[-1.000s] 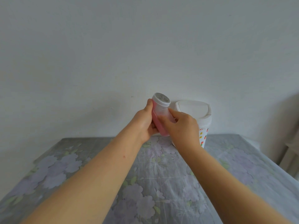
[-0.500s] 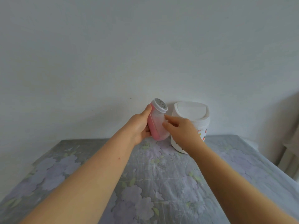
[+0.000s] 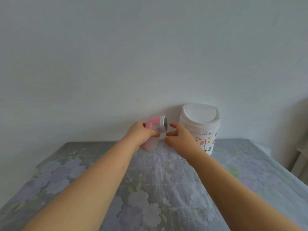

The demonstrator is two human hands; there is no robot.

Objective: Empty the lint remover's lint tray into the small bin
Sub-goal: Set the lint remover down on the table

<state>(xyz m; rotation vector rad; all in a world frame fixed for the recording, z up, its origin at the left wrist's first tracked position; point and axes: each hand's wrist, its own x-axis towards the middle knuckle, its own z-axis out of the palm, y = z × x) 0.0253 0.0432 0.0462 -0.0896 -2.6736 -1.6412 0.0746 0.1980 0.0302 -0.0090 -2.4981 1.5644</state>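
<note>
A pink and white lint remover stands near the table's far edge with its round metal head turned to the right. My left hand is wrapped around its middle, where the translucent lint tray sits. My right hand hovers just right of the remover, fingers spread, touching nothing that I can see. Behind my right hand, against the wall, stands the small white bin with a swing lid and fruit prints; the lid is down.
The table wears a grey cloth with pale purple flowers. A plain white wall rises right behind the bin. At the far right edge something pale stands beside the table.
The lint remover came down from mid-air towards the table and turned its head to the right. My right hand let go of it and opened beside it.
</note>
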